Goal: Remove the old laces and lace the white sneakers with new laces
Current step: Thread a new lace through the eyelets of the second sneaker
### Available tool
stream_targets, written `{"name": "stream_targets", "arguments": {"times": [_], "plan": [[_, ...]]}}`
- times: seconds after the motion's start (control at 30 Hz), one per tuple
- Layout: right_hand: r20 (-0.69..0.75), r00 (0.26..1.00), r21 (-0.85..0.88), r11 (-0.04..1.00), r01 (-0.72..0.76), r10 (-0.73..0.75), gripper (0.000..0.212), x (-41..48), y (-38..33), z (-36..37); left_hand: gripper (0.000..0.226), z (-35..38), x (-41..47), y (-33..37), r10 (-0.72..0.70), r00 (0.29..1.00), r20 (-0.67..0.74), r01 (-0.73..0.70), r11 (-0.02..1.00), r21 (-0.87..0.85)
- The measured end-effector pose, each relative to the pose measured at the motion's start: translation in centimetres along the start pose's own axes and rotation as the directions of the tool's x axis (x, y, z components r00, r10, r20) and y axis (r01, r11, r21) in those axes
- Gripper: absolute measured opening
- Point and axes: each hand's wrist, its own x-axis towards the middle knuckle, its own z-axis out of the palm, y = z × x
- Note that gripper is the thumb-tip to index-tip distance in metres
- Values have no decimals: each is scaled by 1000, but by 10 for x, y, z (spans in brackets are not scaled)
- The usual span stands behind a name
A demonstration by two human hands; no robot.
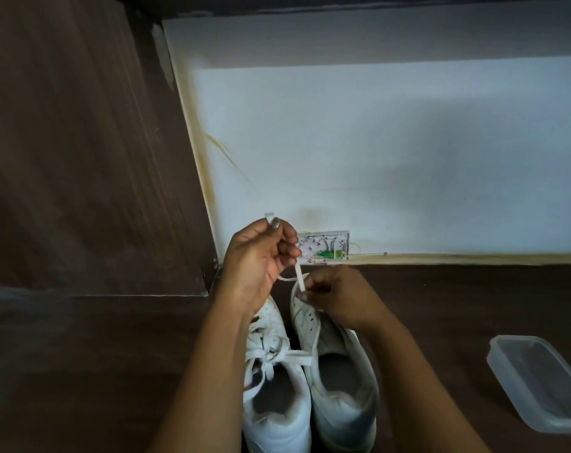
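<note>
left hand pinches lace | right hand pinches it too, hiding right sneaker eyelets | heels cut by frame edge

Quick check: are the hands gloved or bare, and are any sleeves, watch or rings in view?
Both are bare: the left hand and right hand have no gloves, and the forearms show no sleeves. No watch, bracelet or ring is visible. The nails look pale, perhaps painted.

We seem to be at home: dark floor, white wall, wood panel, open cable box.
</note>
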Motion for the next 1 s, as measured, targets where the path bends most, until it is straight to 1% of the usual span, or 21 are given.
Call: {"name": "stream_targets", "arguments": {"times": [0.07, 0.1, 0.17, 0.2, 0.23, 0.27, 0.33, 0.43, 0.47, 0.53, 0.57, 0.63, 0.67, 0.7, 0.73, 0.77, 0.8, 0.83, 0.9, 0.93, 1.0], "plan": [[-159, 985, 48, 996, 79, -71, 34, 2, -6, 3, 23, 0, 1, -6, -60, 997, -41, 64, 990, 126], [-279, 957, 140, 982, 123, -80, 29, 3, -9, 3, 17, -3, 1, -11, -111, 990, -84, 130, 952, 276], [-440, 898, 374, 906, 200, -16, 20, 6, -16, -4, 17, -8, 0, -21, -255, 961, -105, 265, 749, 607], [-451, 892, 466, 860, 209, 28, 19, 6, -19, -8, 21, -9, -3, -26, -342, 936, -82, 301, 658, 691], [-439, 897, 505, 840, 200, 50, 21, 7, -20, -9, 20, -9, -5, -29, -412, 909, -52, 326, 630, 704], [-419, 907, 493, 849, 187, 44, 22, 7, -20, -10, 15, -6, -7, -31, -458, 889, -19, 351, 654, 670], [-395, 918, 365, 919, 150, 7, 19, 7, -16, -6, 21, 0, -9, -30, -461, 887, 17, 366, 724, 584], [-382, 922, 205, 979, 11, 70, 16, 7, -4, -4, 30, 0, -1, -25, -307, 943, -128, 330, 821, 466], [-376, 922, 90, 994, -61, 90, 19, 7, 1, -7, 32, -1, 0, -22, -264, 948, -179, 317, 846, 429], [-320, 939, -177, 965, -191, 127, 23, 6, 10, -11, 33, -3, 2, -18, -236, 944, -232, 314, 856, 410], [-270, 948, -265, 934, -240, 168, 23, 5, 13, -13, 32, -5, 3, -18, -243, 935, -257, 338, 831, 443], [-136, 963, -378, 887, -266, 232, 21, 1, 15, -14, 29, -8, 1, -19, -269, 913, -308, 404, 709, 578], [-72, 968, -416, 875, -250, 242, 20, 0, 16, -12, 28, -8, -1, -20, -270, 907, -322, 420, 539, 731], [-31, 970, -451, 863, -227, 239, 20, -1, 16, -11, 29, -11, -3, -21, -247, 915, -319, 384, 287, 878], [-18, 973, -474, 854, -212, 231, 19, -1, 16, -10, 33, -10, -6, -23, -205, 934, -292, 304, 32, 952], [-25, 974, -485, 849, -209, 225, 18, -1, 16, -10, 36, -10, -8, -27, -160, 956, -246, 233, -98, 968], [-32, 972, -488, 846, -217, 231, 17, 0, 17, -10, 37, -8, -8, -30, -140, 969, -205, 190, -112, 975], [-37, 969, -490, 841, -230, 243, 16, 1, 19, -10, 35, -7, -6, -35, -138, 980, -144, 136, -69, 988], [-33, 960, -510, 821, -256, 279, 15, 3, 22, -9, 29, -4, -4, -42, -230, 973, 1, 2, 13, 1000], [-25, 956, -527, 809, -260, 291, 16, 4, 24, -9, 29, -3, -4, -46, -295, 955, 38, -30, 31, 999], [-15, 952, -546, 795, -264, 306, 19, 5, 27, -7, 26, -2, -4, -49, -345, 938, 26, -8, 53, 999]]}}
